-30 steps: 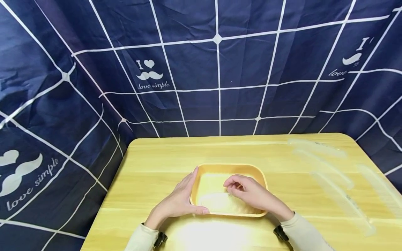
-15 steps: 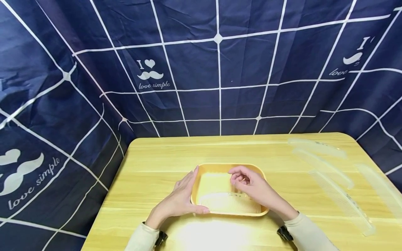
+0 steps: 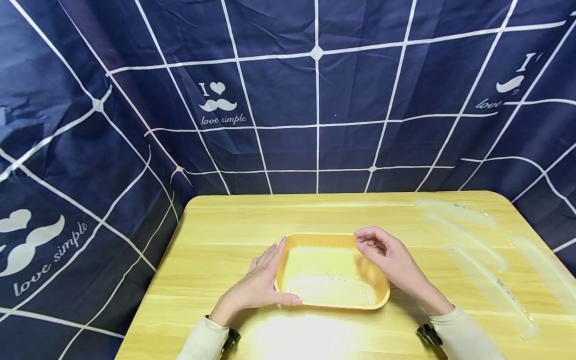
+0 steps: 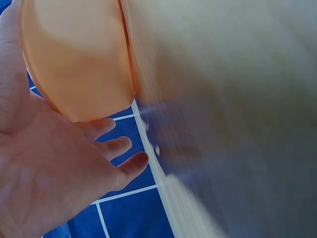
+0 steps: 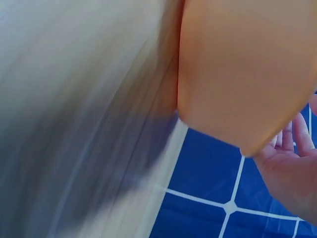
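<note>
Fingers of the left hand (image 3: 255, 286) extended, the thumb spread away from them, spanning the left end of the orange-yellow tray (image 3: 321, 240), with the thumb at the near rim. Fingers of the right hand (image 3: 391, 256) loosely curled by the far right corner; contact with the rim cannot be told. A translucent comb (image 3: 333, 290) lies inside the tray along its near side. Right on the tabletop (image 3: 234, 225): four pale combs (image 3: 494, 285). Behind: blue gridded cloth (image 3: 279, 100).

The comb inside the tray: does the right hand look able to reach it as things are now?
Probably yes. The right hand is close, at the far right corner of the tray; its open top leaves the way free, and nothing seems to cover the comb.
</note>
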{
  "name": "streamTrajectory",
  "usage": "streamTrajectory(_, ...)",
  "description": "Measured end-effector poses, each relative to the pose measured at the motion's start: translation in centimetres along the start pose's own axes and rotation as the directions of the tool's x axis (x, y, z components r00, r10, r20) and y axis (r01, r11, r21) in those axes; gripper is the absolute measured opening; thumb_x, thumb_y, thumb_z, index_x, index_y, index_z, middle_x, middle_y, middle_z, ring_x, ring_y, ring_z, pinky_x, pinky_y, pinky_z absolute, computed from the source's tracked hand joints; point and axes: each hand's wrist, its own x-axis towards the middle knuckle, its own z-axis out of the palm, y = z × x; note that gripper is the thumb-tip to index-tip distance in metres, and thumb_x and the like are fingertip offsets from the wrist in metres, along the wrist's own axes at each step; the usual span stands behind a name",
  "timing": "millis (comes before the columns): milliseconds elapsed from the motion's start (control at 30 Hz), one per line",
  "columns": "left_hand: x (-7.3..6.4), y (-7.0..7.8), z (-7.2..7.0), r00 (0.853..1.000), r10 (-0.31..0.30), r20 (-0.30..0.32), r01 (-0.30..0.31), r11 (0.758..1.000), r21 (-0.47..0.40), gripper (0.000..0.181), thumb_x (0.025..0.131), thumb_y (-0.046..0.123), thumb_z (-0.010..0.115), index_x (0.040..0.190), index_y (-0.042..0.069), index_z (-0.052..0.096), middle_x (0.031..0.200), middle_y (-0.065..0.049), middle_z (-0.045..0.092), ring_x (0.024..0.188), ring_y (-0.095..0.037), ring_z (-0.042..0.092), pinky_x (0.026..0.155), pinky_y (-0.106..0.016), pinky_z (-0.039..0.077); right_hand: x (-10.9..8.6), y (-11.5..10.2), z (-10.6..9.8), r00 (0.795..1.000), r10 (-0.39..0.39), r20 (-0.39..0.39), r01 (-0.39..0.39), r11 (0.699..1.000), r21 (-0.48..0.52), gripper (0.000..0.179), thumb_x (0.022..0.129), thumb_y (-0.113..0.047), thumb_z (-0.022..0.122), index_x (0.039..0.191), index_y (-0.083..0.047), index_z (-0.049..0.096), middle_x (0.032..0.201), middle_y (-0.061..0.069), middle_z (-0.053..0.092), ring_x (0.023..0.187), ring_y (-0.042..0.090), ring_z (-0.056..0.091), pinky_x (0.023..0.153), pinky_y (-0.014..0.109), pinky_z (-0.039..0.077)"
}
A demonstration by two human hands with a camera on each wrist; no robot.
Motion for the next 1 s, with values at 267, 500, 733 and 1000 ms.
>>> streamTrajectory(267, 0.0, 0.0, 0.0, 1.0, 0.0, -0.001, 0.0, 1.0, 0.004, 0.137, 0.07, 0.081, 0.075, 0.165, 0.032, -0.009, 0.173, 0.001, 0.004, 0.159, -0.03, 0.007, 0.117, -0.075, 0.009, -0.5, 0.1, -1.5, 1.0, 0.02, -0.022, -0.022, 0.997, -0.078, 0.023, 0.103, -0.016, 0.065, 0.123, -0.006, 0.065, 0.109, 0.014, 0.068, 0.092, 0.011, 0.062, 0.076, 0.019, 0.052)
streamTrajectory(500, 0.0, 0.0, 0.0, 1.0, -0.003, 0.003, 0.003, 1.0, 0.009, 0.136, 0.07, 0.082, 0.074, 0.165, 0.034, -0.011, 0.173, 0.0, 0.003, 0.159, -0.029, 0.006, 0.118, -0.074, 0.009, -1.2, 0.4, -2.9, 0.996, 0.061, -0.062, -0.068, 0.992, -0.11, 0.031, 0.104, -0.02, 0.063, 0.129, -0.002, 0.061, 0.115, 0.016, 0.067, 0.096, 0.008, 0.062, 0.079, 0.016, 0.051)
streamTrajectory(733, 0.0, 0.0, 0.0, 1.0, -0.007, 0.002, 0.007, 1.0, 0.01, 0.138, 0.069, 0.082, 0.074, 0.166, 0.03, -0.009, 0.173, 0.003, 0.002, 0.159, -0.028, 0.006, 0.118, -0.073, 0.009, -1.9, 1.3, -4.8, 0.991, 0.077, -0.109, -0.083, 0.995, -0.059, 0.032, 0.104, -0.016, 0.062, 0.132, 0.0, 0.06, 0.115, -0.007, 0.07, 0.102, 0.0, 0.065, 0.085, 0.011, 0.051)
streamTrajectory(1000, 0.0, 0.2, 0.0, 1.0, -0.014, -0.001, 0.014, 1.0, 0.014, 0.136, 0.068, 0.084, 0.073, 0.164, 0.037, -0.012, 0.173, 0.0, 0.004, 0.159, -0.031, 0.006, 0.118, -0.073, 0.008, -2.5, 2.1, -6.6, 0.986, 0.078, -0.148, -0.092, 0.991, -0.096, 0.03, 0.104, -0.016, 0.062, 0.131, -0.003, 0.061, 0.112, -0.019, 0.068, 0.102, 0.0, 0.065, 0.084, 0.009, 0.049)
